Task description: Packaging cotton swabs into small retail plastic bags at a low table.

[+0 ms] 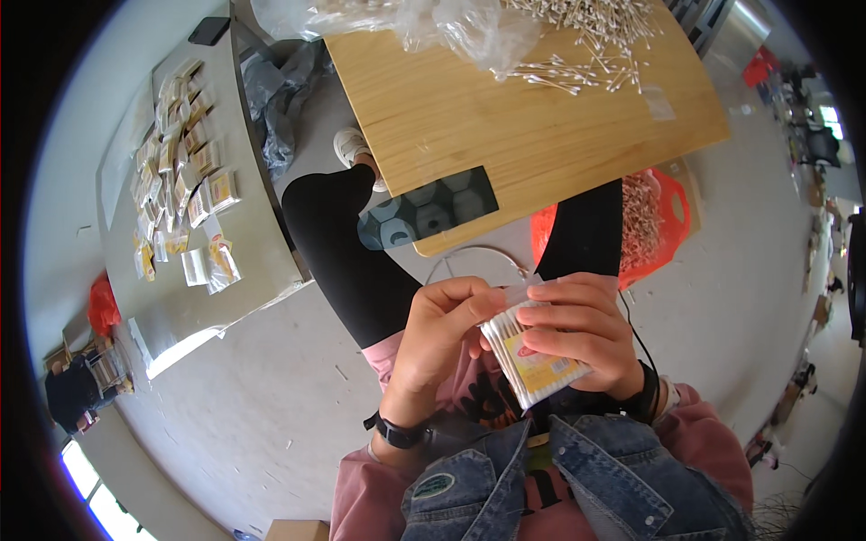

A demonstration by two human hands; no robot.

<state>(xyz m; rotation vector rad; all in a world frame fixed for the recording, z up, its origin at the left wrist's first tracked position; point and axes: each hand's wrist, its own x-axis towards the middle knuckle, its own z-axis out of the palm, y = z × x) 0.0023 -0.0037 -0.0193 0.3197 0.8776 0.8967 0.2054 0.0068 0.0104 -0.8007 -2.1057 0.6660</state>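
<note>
Left hand in a tight pinch, thumb against fingers, right at the top of the swab packet! My right hand curls round its side, fingers across the front. I've got it above my lap, just below the wooden counter, loose swabs heaped at the far end.

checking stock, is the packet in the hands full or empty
Full, it seems: white sticks lie packed side by side in the clear packet, beside its yellow label; the right hand hides part.
</note>
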